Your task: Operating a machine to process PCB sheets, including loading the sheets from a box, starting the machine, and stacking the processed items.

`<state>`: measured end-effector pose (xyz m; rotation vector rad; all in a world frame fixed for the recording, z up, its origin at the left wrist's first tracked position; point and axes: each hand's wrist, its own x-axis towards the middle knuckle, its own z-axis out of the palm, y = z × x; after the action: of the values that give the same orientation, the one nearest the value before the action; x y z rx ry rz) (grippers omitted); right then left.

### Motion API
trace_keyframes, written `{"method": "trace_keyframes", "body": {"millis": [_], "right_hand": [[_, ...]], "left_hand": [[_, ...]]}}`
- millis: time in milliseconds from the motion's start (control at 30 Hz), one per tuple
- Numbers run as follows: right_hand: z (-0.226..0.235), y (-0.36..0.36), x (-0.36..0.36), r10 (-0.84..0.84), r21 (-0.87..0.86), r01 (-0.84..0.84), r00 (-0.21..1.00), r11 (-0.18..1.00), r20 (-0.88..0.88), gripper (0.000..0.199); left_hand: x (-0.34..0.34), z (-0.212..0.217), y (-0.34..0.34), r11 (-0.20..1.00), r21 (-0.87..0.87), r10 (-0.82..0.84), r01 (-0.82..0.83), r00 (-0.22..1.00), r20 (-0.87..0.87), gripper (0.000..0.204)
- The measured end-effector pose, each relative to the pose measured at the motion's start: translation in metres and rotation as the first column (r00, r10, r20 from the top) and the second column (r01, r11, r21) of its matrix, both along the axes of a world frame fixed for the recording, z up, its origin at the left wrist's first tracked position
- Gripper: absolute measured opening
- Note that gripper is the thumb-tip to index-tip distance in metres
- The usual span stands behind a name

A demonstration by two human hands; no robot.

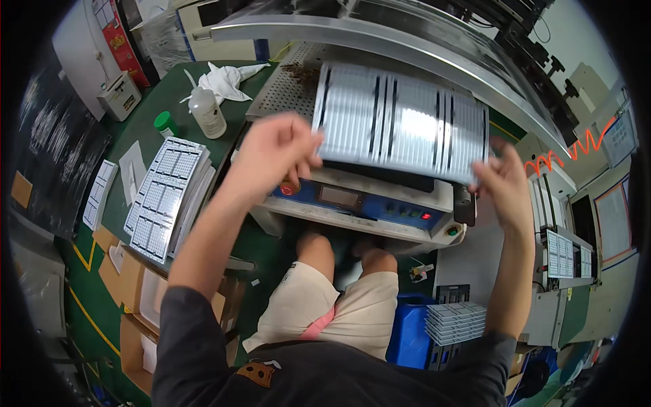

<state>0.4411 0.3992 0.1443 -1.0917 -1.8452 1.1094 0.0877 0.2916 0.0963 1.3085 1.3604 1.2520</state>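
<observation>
Dark-shirted torso, lower centre | machine x1, mid-frame | panel sheet x1, upper centre above machine, pinched at both side edges by left hand and right hand; best kept level, edge-held | panel stacks: left, lower right, x2 | bottle x1

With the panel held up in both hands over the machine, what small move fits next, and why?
Probably lower the panel flat onto the perforated bed under the raised clear lid. The left hand and right hand pinch its two side edges, it hangs tilted in the air above the machine, the lid stands open, and the bed looks bare.
</observation>
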Motion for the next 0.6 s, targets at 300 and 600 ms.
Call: {"method": "trace_keyframes", "body": {"millis": [300, 600], "right_hand": [[-0.025, 0.158, -0.023, -0.277, 0.449, 0.095, 0.891, 0.888, 0.358, 0.044], [-0.037, 0.189, -0.03, -0.258, 0.455, 0.025, 0.85, 0.89, 0.458, 0.048]], "left_hand": [[-0.036, 0.001, 0.2, 0.871, 0.491, 0.324, 0.013, 0.736, -0.595, 0.034], [-0.045, -0.018, 0.213, 0.89, 0.454, 0.404, -0.029, 0.51, -0.759, 0.04]]}}
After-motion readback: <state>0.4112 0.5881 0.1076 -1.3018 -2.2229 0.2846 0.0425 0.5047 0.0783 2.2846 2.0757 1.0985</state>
